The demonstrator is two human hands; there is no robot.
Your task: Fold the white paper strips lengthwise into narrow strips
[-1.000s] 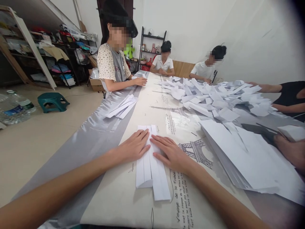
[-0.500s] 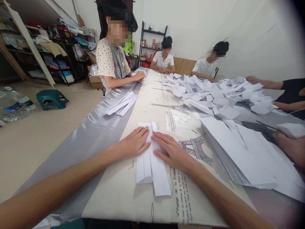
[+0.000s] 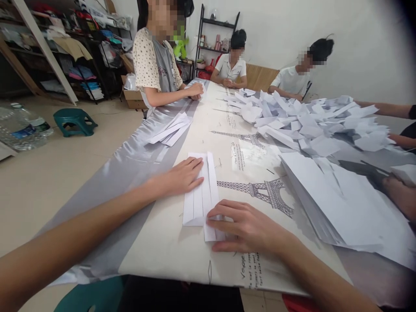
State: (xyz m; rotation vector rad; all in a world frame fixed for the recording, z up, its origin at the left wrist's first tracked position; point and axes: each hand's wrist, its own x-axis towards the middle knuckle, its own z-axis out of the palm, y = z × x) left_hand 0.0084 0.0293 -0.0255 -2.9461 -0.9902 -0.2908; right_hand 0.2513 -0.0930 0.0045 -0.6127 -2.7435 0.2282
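Across the printed tablecloth (image 3: 156, 255), spotting a paper heap (image 3: 302, 119) far over on the right and loose strips (image 3: 172, 130) farther up on the left. Pressing down on folded paper (image 3: 195, 208), right there on the near stretch, with a flat, ungrasping left hand (image 3: 182, 177). And touching its near end with a spread, bent, unclenched right hand (image 3: 243, 223)!

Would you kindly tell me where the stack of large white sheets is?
In the head view, the sheet stack lies to the right of the right hand, nearer than the paper heap.
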